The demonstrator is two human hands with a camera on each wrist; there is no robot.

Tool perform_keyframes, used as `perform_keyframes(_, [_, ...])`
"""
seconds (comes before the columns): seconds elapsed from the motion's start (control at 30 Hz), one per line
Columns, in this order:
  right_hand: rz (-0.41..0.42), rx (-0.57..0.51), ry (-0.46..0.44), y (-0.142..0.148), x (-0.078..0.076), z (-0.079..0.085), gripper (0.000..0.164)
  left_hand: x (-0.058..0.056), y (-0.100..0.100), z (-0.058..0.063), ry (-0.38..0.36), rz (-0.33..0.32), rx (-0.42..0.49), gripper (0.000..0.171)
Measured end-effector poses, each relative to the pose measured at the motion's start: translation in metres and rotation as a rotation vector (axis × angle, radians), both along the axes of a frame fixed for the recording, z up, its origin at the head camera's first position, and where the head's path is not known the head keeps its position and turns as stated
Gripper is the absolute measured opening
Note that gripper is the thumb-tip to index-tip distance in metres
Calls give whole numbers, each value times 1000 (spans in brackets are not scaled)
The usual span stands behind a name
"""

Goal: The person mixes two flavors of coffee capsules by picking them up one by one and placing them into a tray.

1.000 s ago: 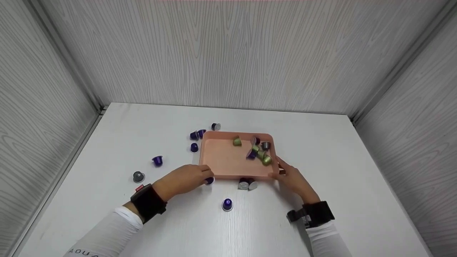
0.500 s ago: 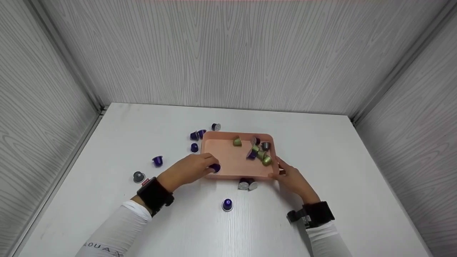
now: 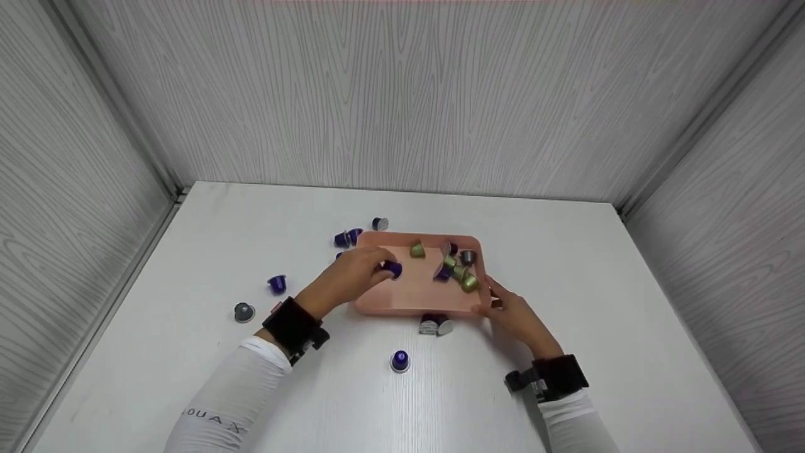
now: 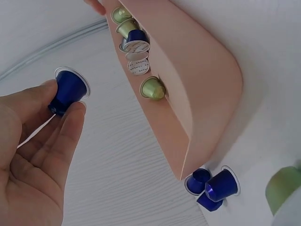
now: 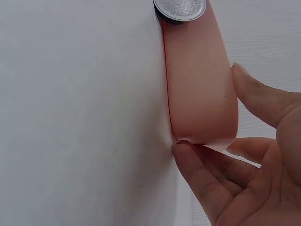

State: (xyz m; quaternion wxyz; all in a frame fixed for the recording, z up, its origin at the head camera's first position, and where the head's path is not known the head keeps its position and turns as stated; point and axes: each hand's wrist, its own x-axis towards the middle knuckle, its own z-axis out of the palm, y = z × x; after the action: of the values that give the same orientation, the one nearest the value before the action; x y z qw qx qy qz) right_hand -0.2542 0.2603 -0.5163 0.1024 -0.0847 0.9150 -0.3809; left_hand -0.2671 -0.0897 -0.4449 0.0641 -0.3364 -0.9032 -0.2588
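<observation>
My left hand [image 3: 349,275] pinches a purple-blue coffee capsule [image 3: 394,269] between thumb and fingertips, over the left part of the pink tray [image 3: 402,299]. In the left wrist view the capsule [image 4: 69,90] is tilted, its silver rim turned up and away from the palm. My right hand [image 3: 516,316] grips the tray's front right corner. The right wrist view shows its thumb at the rim and its fingers curled under the corner [image 5: 204,108]. Green capsules [image 3: 469,283], a grey one [image 3: 468,257] and purple ones [image 3: 443,272] lie in the tray, mostly to the right.
Purple capsules [image 3: 341,239] lie beyond the tray's left side, with another [image 3: 380,223] behind it. A purple capsule [image 3: 277,284] and a grey one [image 3: 244,312] lie farther left. Two capsules [image 3: 429,324] lean by the front wall; one [image 3: 400,360] stands nearer.
My left hand has lifted the purple capsule from the table by the tray's front left corner and carried it up and right over the tray. My right hand has stayed at its corner.
</observation>
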Motion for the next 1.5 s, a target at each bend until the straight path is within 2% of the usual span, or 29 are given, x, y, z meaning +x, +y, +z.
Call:
perform_keyframes(0.13, [9,10,12,1,0,-2,81,-9,9,0,-62,34,31,21])
perform_keyframes(0.23, [8,11,6,2,-1,-4,82,-16,15,-1,-68,45,58,21])
perform_keyframes(0.43, [9,0,12,1,-1,-4,80,-28,26,0,-71,63,130,33])
perform_keyframes(0.63, [8,0,28,1,-1,-3,80,-41,36,0,-201,170,122,27])
perform_keyframes(0.83, [-5,13,6,2,-2,-5,81,-54,39,-7,-289,208,190,26])
perform_keyframes(1.23, [-39,19,-10,2,-1,-5,81,-79,46,-17,-376,214,331,24])
perform_keyframes(1.37, [-22,19,7,3,1,-5,80,-86,46,-23,-370,227,324,23])
perform_keyframes(1.5, [-5,18,23,3,2,-5,80,-91,44,-28,-359,263,278,23])
